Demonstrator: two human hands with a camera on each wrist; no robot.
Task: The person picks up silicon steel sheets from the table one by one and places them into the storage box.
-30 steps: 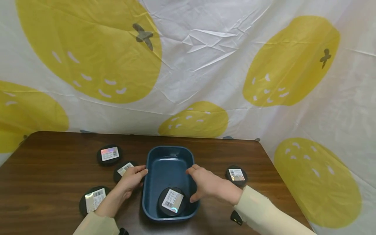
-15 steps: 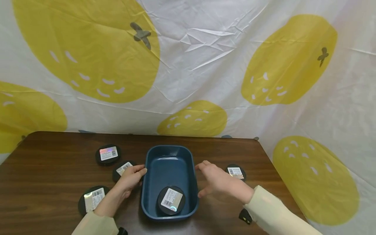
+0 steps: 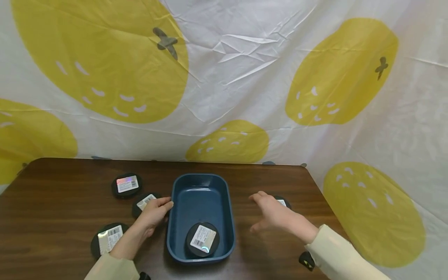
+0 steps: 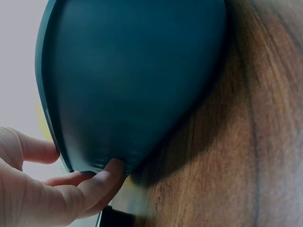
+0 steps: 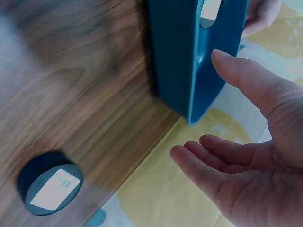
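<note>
A deep blue rectangular tray (image 3: pixel 201 206) stands on the wooden table, with one black round tub (image 3: pixel 202 239) with a white label inside its near end. My left hand (image 3: pixel 154 214) grips the tray's left side; in the left wrist view the thumb is at the rim and the fingers (image 4: pixel 102 182) lie against the outer wall. My right hand (image 3: pixel 274 214) hovers to the right of the tray, fingers spread and holding nothing. Partly hidden behind it is another black round tub (image 3: pixel 284 202), which also shows as a labelled tub (image 5: pixel 51 187) in the right wrist view.
On the left of the table (image 3: pixel 63 198) lie more labelled tubs: one at the back (image 3: pixel 126 185), one tub (image 3: pixel 144 203) beside my left hand and one near tub (image 3: pixel 105 241) by the left forearm. A white curtain (image 3: pixel 224 70) with yellow fruit prints hangs behind.
My right hand has left the tray's right side and moved right, toward the tub there. The left hand has stayed at the tray's left rim.
</note>
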